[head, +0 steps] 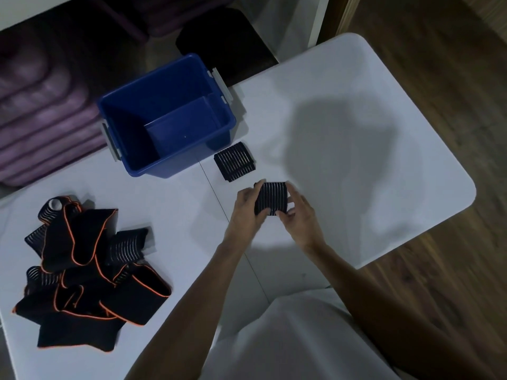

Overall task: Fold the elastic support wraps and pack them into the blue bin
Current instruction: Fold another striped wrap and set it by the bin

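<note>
While gripped at both sides, folded wrap (271, 198) between left hand (247, 208) and right hand (299, 215).

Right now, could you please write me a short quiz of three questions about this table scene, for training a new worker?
1. True or false: the blue bin already holds folded wraps.
2. Which hands hold the folded wrap? A) left hand only B) right hand only C) both
3. Fill in: the unfolded wraps have trim of ____ colour.

Key
1. False: its inside looks empty, and one finished wrap lies on the table beside it.
2. C
3. Orange
</note>
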